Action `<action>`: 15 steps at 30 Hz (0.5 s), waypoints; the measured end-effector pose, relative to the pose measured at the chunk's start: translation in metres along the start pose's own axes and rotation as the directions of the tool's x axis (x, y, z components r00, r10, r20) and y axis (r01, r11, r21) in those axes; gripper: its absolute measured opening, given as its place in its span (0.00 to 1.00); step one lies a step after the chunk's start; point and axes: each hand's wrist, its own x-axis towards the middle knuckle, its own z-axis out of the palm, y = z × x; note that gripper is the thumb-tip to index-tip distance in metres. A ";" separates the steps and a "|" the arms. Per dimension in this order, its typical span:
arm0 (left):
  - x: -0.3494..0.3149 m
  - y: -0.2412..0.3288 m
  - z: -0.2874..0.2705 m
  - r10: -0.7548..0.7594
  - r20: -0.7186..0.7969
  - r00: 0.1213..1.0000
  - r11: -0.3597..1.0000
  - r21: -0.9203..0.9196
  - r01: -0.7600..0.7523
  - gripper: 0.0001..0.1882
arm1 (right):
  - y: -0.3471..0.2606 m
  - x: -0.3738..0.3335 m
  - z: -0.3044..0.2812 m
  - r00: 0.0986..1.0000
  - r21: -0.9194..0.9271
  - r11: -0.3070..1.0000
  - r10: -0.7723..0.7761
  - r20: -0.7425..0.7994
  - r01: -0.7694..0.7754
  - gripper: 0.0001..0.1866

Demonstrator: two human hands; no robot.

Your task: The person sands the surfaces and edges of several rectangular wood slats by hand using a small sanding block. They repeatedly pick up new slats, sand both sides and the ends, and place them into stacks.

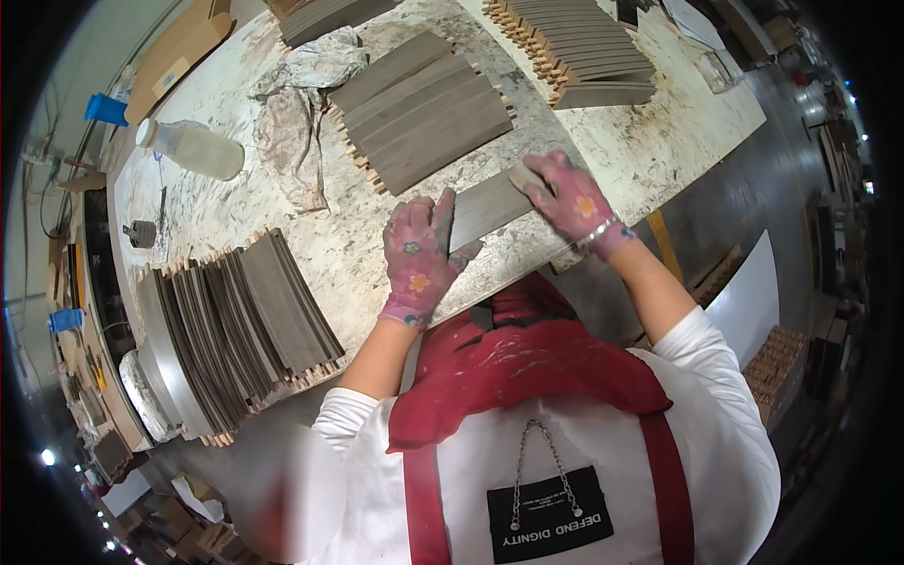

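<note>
A single grey-brown wooden slat (490, 204) lies along the near edge of the table in front of me. My left hand (417, 259), in a pink flowered glove, grips its left end, with the thumb at the near side. Over the slat's right end is my right hand (573, 202), gloved alike. Its fingers are bent around a small tan block (524, 179) that rests on the slat's surface; the kind of block is not clear. What lies under the right palm is hidden.
Beyond the slat lies a row of similar slats (428, 118) with pale wooden pegs at their ends. More slats stand packed at the left (240, 325) and at the back right (584, 52). A crumpled cloth (292, 141) and a translucent bottle (202, 151) are at the far left.
</note>
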 end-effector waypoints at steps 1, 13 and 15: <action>-0.001 -0.001 0.000 -0.007 -0.001 1.000 1.000 0.004 0.007 0.41 | -0.002 -0.010 -0.001 1.000 -0.008 1.000 0.020 0.022 -0.020 0.21; 0.000 0.000 0.001 0.005 0.004 1.000 1.000 -0.005 -0.005 0.39 | 0.014 -0.003 0.005 0.995 -0.016 0.999 -0.053 -0.086 0.051 0.22; -0.002 -0.001 0.002 0.012 -0.008 1.000 1.000 -0.008 -0.013 0.39 | 0.015 -0.015 0.004 0.994 -0.104 0.991 -0.086 -0.060 0.080 0.22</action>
